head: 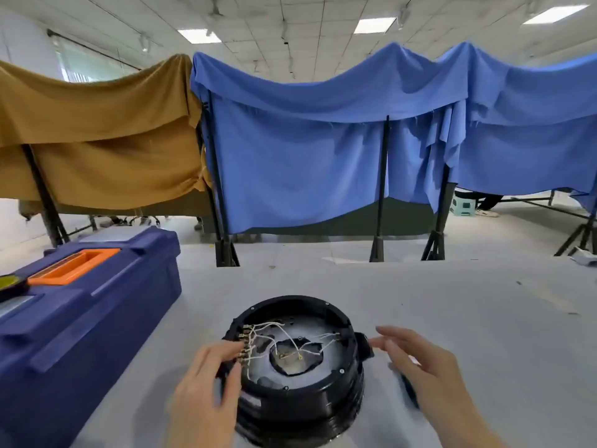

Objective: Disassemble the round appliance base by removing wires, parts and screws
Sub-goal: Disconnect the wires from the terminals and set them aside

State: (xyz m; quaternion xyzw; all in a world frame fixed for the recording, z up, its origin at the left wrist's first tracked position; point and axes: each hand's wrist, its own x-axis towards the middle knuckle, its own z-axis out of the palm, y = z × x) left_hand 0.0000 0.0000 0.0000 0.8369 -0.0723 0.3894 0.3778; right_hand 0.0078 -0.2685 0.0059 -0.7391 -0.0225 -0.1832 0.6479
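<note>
The round black appliance base (298, 396) stands open side up on the table, near its front edge. Inside it lie white wires (284, 334) that run from a row of brass terminals (245, 345) on the left wall to a dark hole in the middle. My left hand (206, 386) rests against the base's left side, its fingertips at the terminals. My right hand (420, 363) hovers to the right of the base with spread, straight fingers, near a black tab (363, 345) on the rim; it holds nothing. A dark object (408, 391) lies partly hidden under that hand.
A dark blue toolbox (80, 318) with an orange handle (74, 265) lies to the left on the white table (484, 302). Beyond the table's far edge stand black frames draped with blue cloth (323, 150) and brown cloth (97, 130).
</note>
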